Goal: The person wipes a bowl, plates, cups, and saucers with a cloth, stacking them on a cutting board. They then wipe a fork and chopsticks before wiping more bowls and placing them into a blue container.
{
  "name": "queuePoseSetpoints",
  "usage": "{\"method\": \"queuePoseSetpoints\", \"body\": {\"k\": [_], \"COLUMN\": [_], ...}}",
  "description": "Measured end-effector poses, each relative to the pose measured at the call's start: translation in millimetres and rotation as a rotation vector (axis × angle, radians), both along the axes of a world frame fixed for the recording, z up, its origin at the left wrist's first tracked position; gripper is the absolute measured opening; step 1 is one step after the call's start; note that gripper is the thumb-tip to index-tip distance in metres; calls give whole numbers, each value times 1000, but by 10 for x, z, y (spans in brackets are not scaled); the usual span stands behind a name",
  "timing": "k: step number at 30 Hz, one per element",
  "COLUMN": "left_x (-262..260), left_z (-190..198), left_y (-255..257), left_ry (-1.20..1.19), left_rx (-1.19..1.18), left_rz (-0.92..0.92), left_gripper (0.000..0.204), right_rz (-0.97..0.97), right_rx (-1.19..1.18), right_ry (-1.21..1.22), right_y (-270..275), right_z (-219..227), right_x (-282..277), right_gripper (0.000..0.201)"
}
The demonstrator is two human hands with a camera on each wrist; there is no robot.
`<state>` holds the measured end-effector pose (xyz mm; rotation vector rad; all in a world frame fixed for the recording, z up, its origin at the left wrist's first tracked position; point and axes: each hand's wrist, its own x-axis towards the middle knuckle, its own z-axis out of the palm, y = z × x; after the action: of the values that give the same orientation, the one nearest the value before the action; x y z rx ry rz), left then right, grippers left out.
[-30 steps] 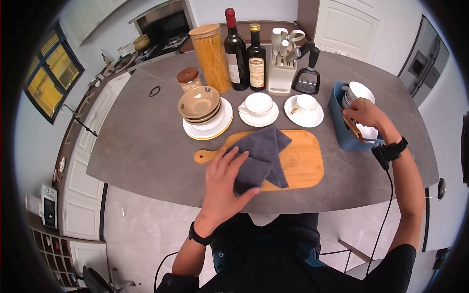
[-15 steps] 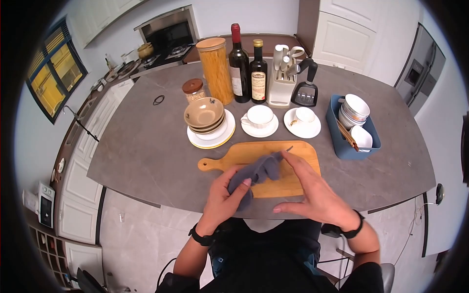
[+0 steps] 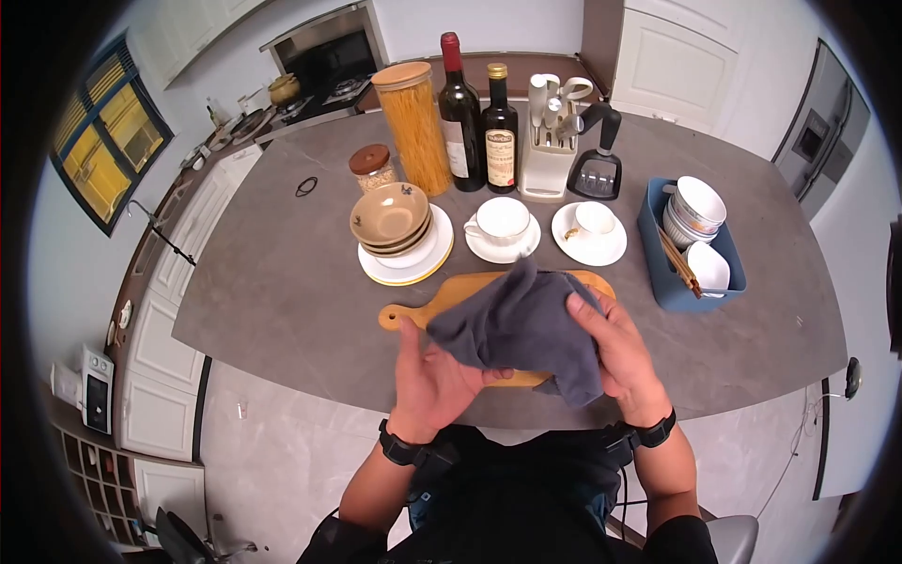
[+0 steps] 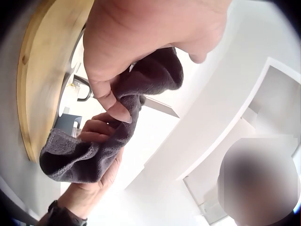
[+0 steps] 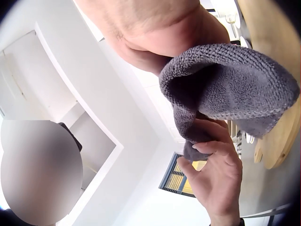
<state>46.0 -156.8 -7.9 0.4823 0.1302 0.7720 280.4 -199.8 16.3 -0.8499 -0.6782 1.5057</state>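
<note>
A dark grey cloth (image 3: 526,324) is held up in loose folds over the wooden cutting board (image 3: 451,293). My right hand (image 3: 628,362) grips its right side, thumb on top. At the lower left edge, my left hand (image 3: 437,383) has its thumb raised away from the fabric. In the left wrist view, fingers of my left hand (image 4: 141,42) curl against the cloth (image 4: 113,141). The right wrist view has the cloth (image 5: 235,89) hanging in a wide fold below my right hand (image 5: 164,33), whose fingertips are hidden.
Stacked brown bowls (image 3: 390,214) on plates, a cup (image 3: 503,218) and a smaller cup (image 3: 594,218) on saucers stand behind the board. Farther back are a pasta jar (image 3: 413,132), two bottles and a knife block (image 3: 548,169). A blue bin (image 3: 665,273) with bowls and chopsticks stands right.
My right hand has come from the blue bin to the cloth and taken hold of it. The cloth has been lifted off the board and spread wider; my left thumb has moved off it.
</note>
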Motion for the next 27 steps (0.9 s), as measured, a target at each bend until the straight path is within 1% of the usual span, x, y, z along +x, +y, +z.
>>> {"method": "queuePoseSetpoints", "body": {"k": [2,3,4,5,6,7,8,9,10,11,12,14,15,17,18,20,22,23,25,26,27], "left_x": [78,84,88,88,110,148,171,172,173,178,176,158,143,99,84,56,14,-8,-54,-76,-96], "left_z": [-88,-102,-118,-136,-147,-150,-150,-145,-135,-136,-157,-201,-235,-299,-293,-249,-200,-187,-194,-199,-197], "left_y": [13,24,33,36,37,40,44,38,27,24,23,30,48,96,108,134,163,176,218,226,216], "left_ry": [-95,-92,104,300,303,315,327,331,363,394,395,449,448,457,456,454,471,488,528,563,568], "left_rx": [108,103,123,141,131,75,19,10,19,29,23,194,190,343,340,385,340,295,329,363,362], "left_rz": [16,15,72,128,129,204,277,277,330,383,381,463,461,447,441,488,488,499,488,475,479], "left_gripper": [57,57,53,48,48,46,44,44,43,42,42,43,43,45,45,53,57,61,64,67,67], "right_rz": [-19,-36,-36,-49,-60,-56,-90,-124,-123,-188,-251,-287,-307,-331,-326,-327,-234,-234,-157,-151,-178], "right_rx": [-37,-70,-76,-69,-62,-69,-27,12,3,39,78,66,70,71,87,96,74,72,31,32,55], "right_ry": [28,49,52,-6,-64,-63,-211,-360,-359,-515,-671,-638,-664,-693,-691,-689,-809,-807,-738,-734,-803], "right_y": [2,2,-12,-45,-73,-103,-141,-177,-217,-257,-286,-303,-314,-313,-299,-268,-201,-160,-56,-15,16], "right_z": [-21,-26,-37,-57,-86,-134,-193,-238,-252,-226,-192,-131,-111,-78,-61,-44,-26,-48,-140,-159,-177], "right_x": [34,50,60,63,70,101,156,203,244,283,302,319,339,359,352,371,411,440,517,550,582], "right_gripper": [37,38,38,36,35,35,32,30,30,28,26,24,23,23,22,22,24,24,26,26,28]}}
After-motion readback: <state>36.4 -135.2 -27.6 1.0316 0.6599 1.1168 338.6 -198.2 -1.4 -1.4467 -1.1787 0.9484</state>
